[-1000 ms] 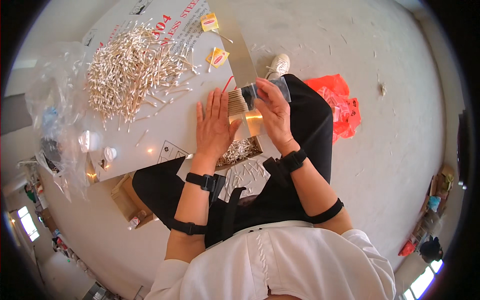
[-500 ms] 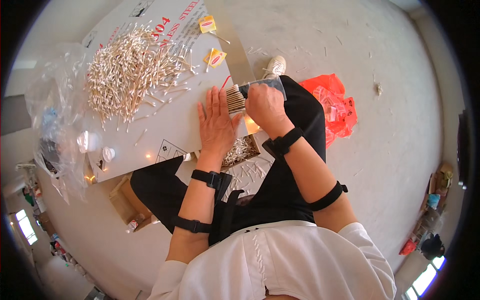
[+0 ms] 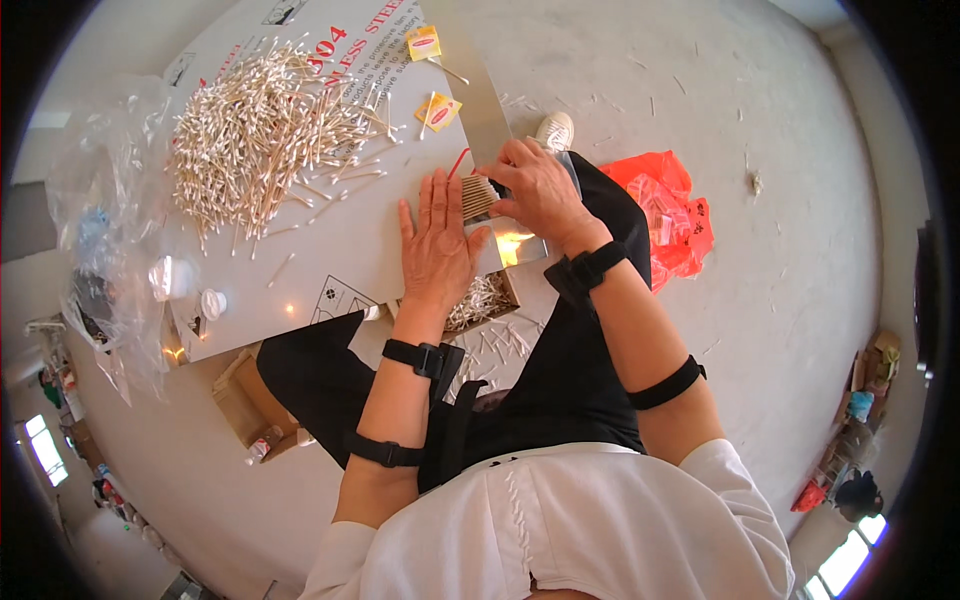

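Observation:
My left hand (image 3: pixel 437 235) lies flat on the sheet-covered tabletop (image 3: pixel 350 245), its fingers stretched out and its side against a neat row of cotton swabs (image 3: pixel 477 197). From the other side, my right hand (image 3: pixel 540 192) has its thumb and bent fingers around the end of that row. Part of a clear plastic bag (image 3: pixel 572 172) shows beyond the right hand, mostly hidden by it. A large loose heap of cotton swabs (image 3: pixel 255 140) covers the far left of the table. Two yellow packets (image 3: pixel 424 42) lie near the far right edge, single swabs beside them.
Below the table edge, an open box of swabs (image 3: pixel 482 300) sits near my legs, with loose swabs scattered beneath. A red plastic bag (image 3: pixel 665 215) lies on the floor to the right. Crumpled clear plastic (image 3: pixel 105 220) hangs at the left, near a small white container (image 3: pixel 213 304).
My right hand has loosened from a fist over the clear bag, and its thumb and fingers now reach left around the swab row. The left hand stays nearly still.

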### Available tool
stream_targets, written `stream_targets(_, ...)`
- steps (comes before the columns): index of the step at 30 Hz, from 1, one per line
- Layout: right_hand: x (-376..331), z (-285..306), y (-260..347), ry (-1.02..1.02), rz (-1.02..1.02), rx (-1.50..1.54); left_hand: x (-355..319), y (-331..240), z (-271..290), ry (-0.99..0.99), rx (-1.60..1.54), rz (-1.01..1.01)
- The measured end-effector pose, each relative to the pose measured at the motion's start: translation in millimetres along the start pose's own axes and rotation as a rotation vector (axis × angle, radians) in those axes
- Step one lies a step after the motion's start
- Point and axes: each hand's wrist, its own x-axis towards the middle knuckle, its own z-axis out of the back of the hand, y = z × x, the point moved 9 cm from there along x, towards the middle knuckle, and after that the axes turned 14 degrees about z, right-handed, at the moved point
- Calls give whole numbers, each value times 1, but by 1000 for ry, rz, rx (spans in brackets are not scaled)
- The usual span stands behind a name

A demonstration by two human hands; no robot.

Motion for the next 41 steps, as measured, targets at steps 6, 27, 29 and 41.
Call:
stream_targets(6, -15, 15, -6, -300, -33, 65, 0, 0, -3, 44, -7, 9)
stream_targets(27, 12, 1, -37, 239, -580, -82, 0, -12, -6, -72, -2, 93)
stream_targets(29, 12, 3, -37, 226, -601, -59, 0, -13, -9, -64, 9, 101)
stream_targets(41, 8, 5, -42, 238, -622, -46, -3, -24, -15, 30, 10, 74)
